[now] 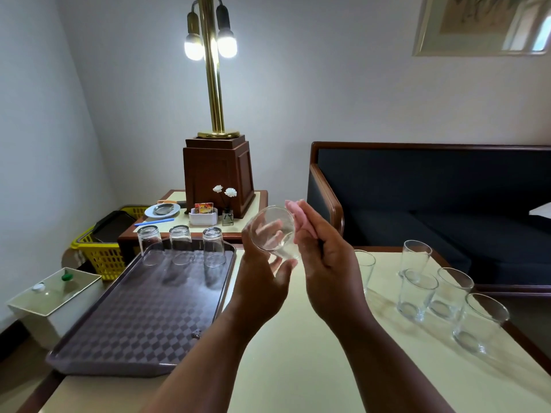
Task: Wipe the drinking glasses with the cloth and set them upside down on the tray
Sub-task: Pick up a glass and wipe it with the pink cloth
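Nearest the lens: two bare forearms (205,371) rising from the bottom edge, meeting at chest height above a pale surface (298,368).

Left hand (262,281) wrapped round a clear drinking glass (272,231), fingers curled behind the far wall, thumb along the near side. Glass held in the air, tilted, mouth turned toward the camera, between the tray and the waiting glasses.

Right hand (325,263) closed on a pink cloth (298,216), pressing it against the right side of the rim. Thumb hidden, so unclear how far the cloth reaches inside.

Probably light, rigid and smooth; slippery if damp, and breakable if dropped or knocked against another. Best taken round the lower wall near the thick base, as here, leaving the rim free for wiping. Cloth soft and limp, easy to bunch and push inside.

To the left, a dark checked tray (134,317) on the surface, with three glasses (181,242) upside down in a row along its far edge, slightly apart.

To the right, a cluster of upright glasses (417,293) on the surface, not yet wiped by the look of it; one more partly hidden behind the right hand.
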A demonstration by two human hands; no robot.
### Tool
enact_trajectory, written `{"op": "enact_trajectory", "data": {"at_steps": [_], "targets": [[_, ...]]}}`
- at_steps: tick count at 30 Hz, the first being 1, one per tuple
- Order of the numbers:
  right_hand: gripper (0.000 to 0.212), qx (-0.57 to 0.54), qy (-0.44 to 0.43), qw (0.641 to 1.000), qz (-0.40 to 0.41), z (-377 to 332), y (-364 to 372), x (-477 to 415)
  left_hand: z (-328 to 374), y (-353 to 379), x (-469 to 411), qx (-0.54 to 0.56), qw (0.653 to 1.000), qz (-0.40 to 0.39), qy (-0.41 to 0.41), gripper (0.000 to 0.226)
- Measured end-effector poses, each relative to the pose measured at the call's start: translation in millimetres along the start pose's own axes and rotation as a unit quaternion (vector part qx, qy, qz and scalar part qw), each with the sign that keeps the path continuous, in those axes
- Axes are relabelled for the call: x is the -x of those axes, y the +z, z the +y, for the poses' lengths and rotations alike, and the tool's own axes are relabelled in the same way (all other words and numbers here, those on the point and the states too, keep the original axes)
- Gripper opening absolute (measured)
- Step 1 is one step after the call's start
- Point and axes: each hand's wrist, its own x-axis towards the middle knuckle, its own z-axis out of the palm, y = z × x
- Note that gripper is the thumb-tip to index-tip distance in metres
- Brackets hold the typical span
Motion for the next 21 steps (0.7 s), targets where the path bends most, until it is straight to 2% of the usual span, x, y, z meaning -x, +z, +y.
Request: {"op": "enact_trajectory", "data": {"at_steps": [3,6,11,16,21], "targets": [[0.04,0.004,0.036,0.999,0.015,14.2,-7.1,-1.2,8.4,-1.5,-1.0,0.047,0.998,0.029,-0.023,0.084],[0.04,0.021,0.068,0.997,0.035,19.3,-11.8,-0.3,14.0,-3.5,-0.2,0.05,0.998,0.014,-0.029,0.08],[0.034,0.051,-0.016,0.998,0.031,2.4,-8.9,3.2,9.8,-2.8,3.2,0.028,0.999,-0.007,-0.015,0.072],[0.039,0.037,0.054,0.997,0.034,17.0,-12.5,-0.5,5.6,8.0,4.5,0.052,0.997,0.0,-0.049,0.075],[0.037,0.041,-0.001,0.999,0.027,4.0,-7.7,3.3,3.3,16.0,6.2,0.06,0.997,0.001,-0.054,0.082]]}}
